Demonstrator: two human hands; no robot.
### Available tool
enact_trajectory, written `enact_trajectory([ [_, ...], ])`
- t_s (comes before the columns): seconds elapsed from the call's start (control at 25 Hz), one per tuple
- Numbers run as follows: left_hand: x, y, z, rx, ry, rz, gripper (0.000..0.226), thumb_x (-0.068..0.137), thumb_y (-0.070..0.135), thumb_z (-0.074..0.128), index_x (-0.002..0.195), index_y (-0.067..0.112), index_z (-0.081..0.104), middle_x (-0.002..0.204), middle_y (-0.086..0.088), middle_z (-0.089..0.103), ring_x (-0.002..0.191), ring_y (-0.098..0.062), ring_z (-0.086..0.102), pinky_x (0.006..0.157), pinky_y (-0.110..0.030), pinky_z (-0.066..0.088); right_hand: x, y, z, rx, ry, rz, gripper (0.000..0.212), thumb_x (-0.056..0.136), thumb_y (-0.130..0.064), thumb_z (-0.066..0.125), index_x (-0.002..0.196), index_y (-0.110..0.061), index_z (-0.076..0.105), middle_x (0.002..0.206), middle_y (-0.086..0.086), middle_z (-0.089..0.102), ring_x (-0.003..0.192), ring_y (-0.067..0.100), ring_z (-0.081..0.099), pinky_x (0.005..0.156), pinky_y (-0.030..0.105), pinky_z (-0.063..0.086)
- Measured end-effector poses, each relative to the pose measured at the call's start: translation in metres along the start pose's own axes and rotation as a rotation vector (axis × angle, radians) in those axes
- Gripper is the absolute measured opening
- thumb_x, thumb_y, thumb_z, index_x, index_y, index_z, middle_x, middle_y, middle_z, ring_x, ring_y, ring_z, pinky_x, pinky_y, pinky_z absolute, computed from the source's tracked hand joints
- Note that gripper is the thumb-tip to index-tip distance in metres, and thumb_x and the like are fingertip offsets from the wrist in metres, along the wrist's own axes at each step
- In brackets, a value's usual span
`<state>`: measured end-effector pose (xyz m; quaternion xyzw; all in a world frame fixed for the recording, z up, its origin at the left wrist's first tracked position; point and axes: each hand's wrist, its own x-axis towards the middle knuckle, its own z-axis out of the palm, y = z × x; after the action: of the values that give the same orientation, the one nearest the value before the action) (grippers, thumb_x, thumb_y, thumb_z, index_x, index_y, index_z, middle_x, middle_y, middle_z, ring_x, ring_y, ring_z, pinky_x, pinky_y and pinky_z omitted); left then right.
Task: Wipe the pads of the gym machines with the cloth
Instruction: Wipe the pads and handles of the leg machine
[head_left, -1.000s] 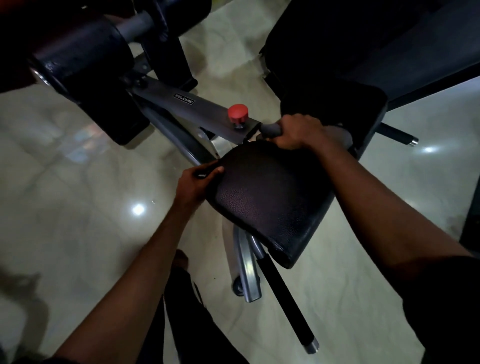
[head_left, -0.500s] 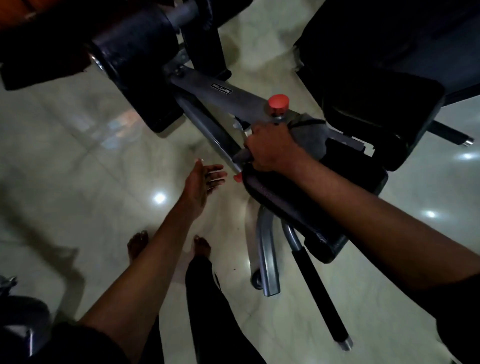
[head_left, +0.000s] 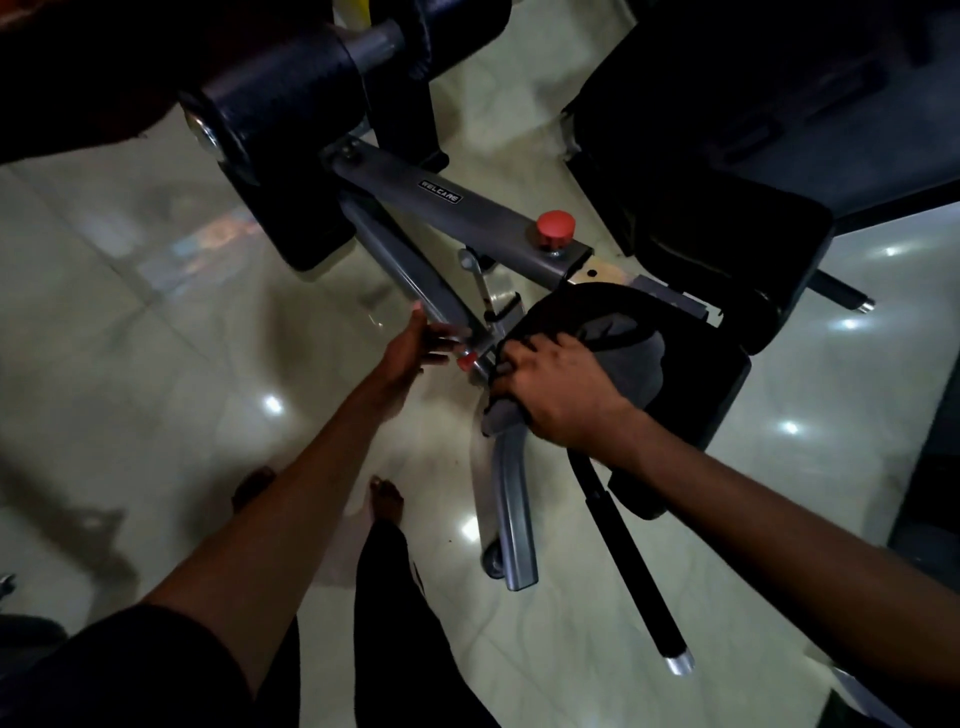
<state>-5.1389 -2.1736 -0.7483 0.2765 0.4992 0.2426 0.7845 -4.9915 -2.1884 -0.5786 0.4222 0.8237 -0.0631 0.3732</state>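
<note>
The right grip (head_left: 556, 387) presses the grey cloth (head_left: 631, 353) down, fingers curled over its bunched edge, likely to hold the fabric flat against the black pad (head_left: 717, 384); the cloth lies under that palm and spreads just beyond it, on the pad's near end; the left grip (head_left: 410, 348) is spread, holding nothing, beside the frame bar (head_left: 400, 249), perhaps for balance; contact there is unclear.

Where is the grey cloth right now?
In the head view, right of centre, the grey cloth is bunched under the right hand on the black cushioned pad, below the red round knob.
</note>
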Motion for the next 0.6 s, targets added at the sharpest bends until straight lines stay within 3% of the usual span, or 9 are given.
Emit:
enact_trajectory([
  [0.16,-0.013,0.012,0.013,0.065,-0.136,-0.007,0.087,0.096,0.066,-0.004,0.117,0.029,0.072,0.117,0.010,0.071,0.109,-0.009,0.059,0.100,-0.045,0.026,-0.021,-0.022,0.002,-0.051,0.000,0.067,0.033,0.088,-0.028,0.057,0.120,-0.025,0.066,0.132,0.008,0.050,0.121,0.031,0.047,0.092,0.041,0.037],
  [0.36,-0.013,0.013,0.019,0.077,-0.152,-0.028,0.097,0.090,0.074,-0.008,0.119,0.026,0.072,0.120,0.005,0.070,0.121,-0.017,0.056,0.099,-0.046,0.024,-0.075,-0.022,0.023,-0.074,-0.090,0.151,0.037,0.060,-0.017,0.079,0.096,-0.023,0.074,0.111,0.006,0.058,0.103,0.031,0.054,0.078,0.041,0.040],
  [0.6,-0.017,0.015,0.022,0.050,-0.132,-0.046,0.097,0.089,0.076,-0.008,0.122,0.027,0.070,0.121,0.007,0.070,0.120,-0.017,0.058,0.101,-0.047,0.027,-0.021,-0.019,0.013,-0.012,-0.029,0.140,0.040,0.082,-0.027,0.064,0.122,-0.028,0.063,0.131,0.005,0.046,0.119,0.029,0.046,0.091,0.044,0.039],
])
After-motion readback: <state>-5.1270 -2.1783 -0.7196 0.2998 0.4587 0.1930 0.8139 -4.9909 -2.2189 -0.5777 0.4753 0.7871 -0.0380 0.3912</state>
